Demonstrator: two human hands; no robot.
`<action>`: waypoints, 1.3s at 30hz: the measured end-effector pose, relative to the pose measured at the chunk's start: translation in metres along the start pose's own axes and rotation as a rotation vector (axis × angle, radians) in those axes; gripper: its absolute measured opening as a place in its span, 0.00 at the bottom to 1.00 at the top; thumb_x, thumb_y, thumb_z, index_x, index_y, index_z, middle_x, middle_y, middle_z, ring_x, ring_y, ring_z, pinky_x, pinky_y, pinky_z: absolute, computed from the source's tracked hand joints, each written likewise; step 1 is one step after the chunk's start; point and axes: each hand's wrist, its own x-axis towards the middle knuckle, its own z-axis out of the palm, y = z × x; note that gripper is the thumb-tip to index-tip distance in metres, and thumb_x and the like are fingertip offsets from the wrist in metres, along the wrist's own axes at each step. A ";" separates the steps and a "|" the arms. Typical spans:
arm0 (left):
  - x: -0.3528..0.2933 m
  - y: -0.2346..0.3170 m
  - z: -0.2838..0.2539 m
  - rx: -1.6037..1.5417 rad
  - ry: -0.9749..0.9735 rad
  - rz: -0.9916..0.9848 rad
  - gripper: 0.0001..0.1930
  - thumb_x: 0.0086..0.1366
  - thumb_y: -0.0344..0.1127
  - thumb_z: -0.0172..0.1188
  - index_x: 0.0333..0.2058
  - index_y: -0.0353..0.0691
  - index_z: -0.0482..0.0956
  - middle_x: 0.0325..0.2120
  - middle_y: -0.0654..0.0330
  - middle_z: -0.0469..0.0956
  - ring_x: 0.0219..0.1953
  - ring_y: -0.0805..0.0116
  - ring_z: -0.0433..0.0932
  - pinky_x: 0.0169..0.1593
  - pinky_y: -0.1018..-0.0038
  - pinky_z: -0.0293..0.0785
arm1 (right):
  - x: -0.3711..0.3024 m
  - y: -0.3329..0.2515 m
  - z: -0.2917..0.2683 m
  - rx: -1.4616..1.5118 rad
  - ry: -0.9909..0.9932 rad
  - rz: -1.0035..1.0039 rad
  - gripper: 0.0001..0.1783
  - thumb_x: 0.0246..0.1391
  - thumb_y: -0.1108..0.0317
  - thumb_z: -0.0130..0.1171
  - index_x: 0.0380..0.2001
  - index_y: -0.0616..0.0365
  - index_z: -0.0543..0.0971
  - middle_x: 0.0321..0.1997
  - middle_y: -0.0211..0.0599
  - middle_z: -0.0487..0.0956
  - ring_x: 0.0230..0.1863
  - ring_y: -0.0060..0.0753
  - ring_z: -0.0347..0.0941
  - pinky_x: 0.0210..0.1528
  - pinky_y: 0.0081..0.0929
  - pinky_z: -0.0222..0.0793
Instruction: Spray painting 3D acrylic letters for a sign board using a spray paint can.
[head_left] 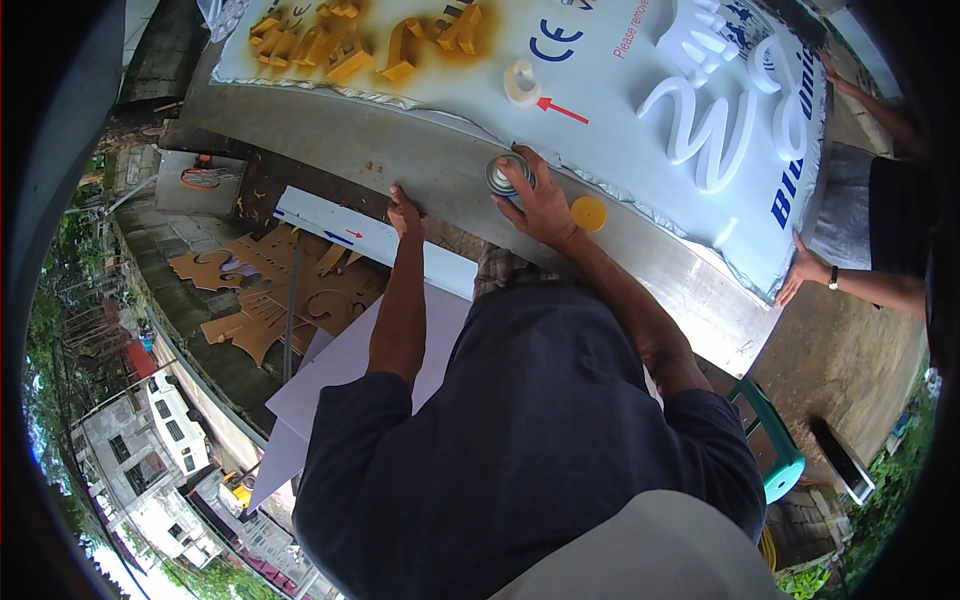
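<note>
My right hand (545, 205) is closed around a spray can (498, 180), seen from above with its white nozzle up, at the near edge of the metal table (330, 130). Beside that hand lies a round yellow cap (588, 213). My left hand (405, 212) rests at the table's near edge with fingers extended and nothing visible in it. On the white plastic sheet covering the table, several yellow-painted raised letters (350, 62) stand at the far left, amid overspray. White unpainted letters (715, 140) lie at the right, and a small whitish ring-shaped piece (521, 84) sits near the middle.
At the right, another person's hand (800, 270) touches the sheet's corner. Brown cut-out boards (275, 290) and a long white panel (350, 235) lie below the table at the left. A green plastic stool (775, 450) stands at the lower right.
</note>
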 end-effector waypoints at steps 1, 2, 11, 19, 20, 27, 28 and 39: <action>-0.001 0.002 -0.002 0.002 -0.050 -0.055 0.39 0.71 0.68 0.46 0.59 0.34 0.72 0.47 0.52 0.78 0.36 0.60 0.80 0.25 0.69 0.78 | -0.001 0.001 0.000 0.004 -0.012 0.001 0.35 0.53 0.63 0.70 0.63 0.49 0.68 0.65 0.57 0.64 0.60 0.61 0.69 0.56 0.45 0.74; -0.002 0.003 -0.001 0.011 -0.067 -0.055 0.39 0.71 0.68 0.46 0.59 0.34 0.72 0.47 0.52 0.78 0.36 0.60 0.80 0.25 0.69 0.78 | -0.002 0.002 0.000 -0.006 -0.005 0.016 0.35 0.53 0.63 0.70 0.63 0.49 0.68 0.65 0.57 0.64 0.60 0.61 0.69 0.56 0.45 0.74; -0.002 0.003 -0.002 0.046 -0.035 -0.019 0.41 0.71 0.71 0.40 0.51 0.31 0.75 0.36 0.51 0.79 0.28 0.62 0.79 0.21 0.71 0.75 | -0.002 0.003 0.001 0.008 -0.014 0.021 0.38 0.53 0.61 0.68 0.67 0.40 0.67 0.63 0.52 0.65 0.59 0.55 0.69 0.59 0.43 0.73; 0.000 0.001 -0.003 0.032 -0.044 -0.018 0.42 0.71 0.72 0.41 0.53 0.31 0.74 0.40 0.50 0.79 0.30 0.60 0.79 0.22 0.71 0.76 | -0.006 0.006 0.001 0.013 -0.035 0.012 0.40 0.52 0.60 0.69 0.68 0.38 0.66 0.64 0.51 0.64 0.59 0.54 0.68 0.58 0.41 0.74; 0.001 -0.001 -0.004 0.029 -0.041 -0.022 0.42 0.70 0.72 0.41 0.54 0.32 0.74 0.40 0.49 0.78 0.31 0.60 0.79 0.22 0.71 0.76 | -0.006 0.005 0.002 0.014 -0.033 0.013 0.40 0.52 0.60 0.69 0.68 0.38 0.66 0.64 0.51 0.64 0.59 0.54 0.68 0.58 0.41 0.74; 0.005 -0.006 -0.003 0.028 -0.066 -0.029 0.42 0.70 0.72 0.41 0.57 0.34 0.72 0.45 0.49 0.77 0.35 0.59 0.80 0.25 0.70 0.79 | -0.008 0.006 0.004 -0.011 -0.042 0.038 0.41 0.51 0.60 0.71 0.68 0.37 0.65 0.66 0.52 0.63 0.63 0.55 0.65 0.62 0.43 0.71; 0.006 -0.006 -0.003 0.033 -0.074 -0.035 0.40 0.70 0.71 0.41 0.58 0.36 0.72 0.45 0.50 0.77 0.38 0.59 0.80 0.26 0.69 0.80 | -0.008 0.008 0.004 0.001 -0.025 0.023 0.41 0.51 0.60 0.70 0.68 0.37 0.65 0.66 0.53 0.62 0.64 0.56 0.64 0.64 0.43 0.70; 0.001 -0.004 -0.001 -0.033 -0.037 0.014 0.40 0.70 0.73 0.41 0.55 0.38 0.73 0.39 0.53 0.79 0.33 0.62 0.79 0.25 0.71 0.76 | 0.016 0.004 -0.027 0.169 -0.083 0.116 0.48 0.49 0.62 0.72 0.71 0.41 0.60 0.64 0.57 0.62 0.60 0.64 0.69 0.62 0.44 0.73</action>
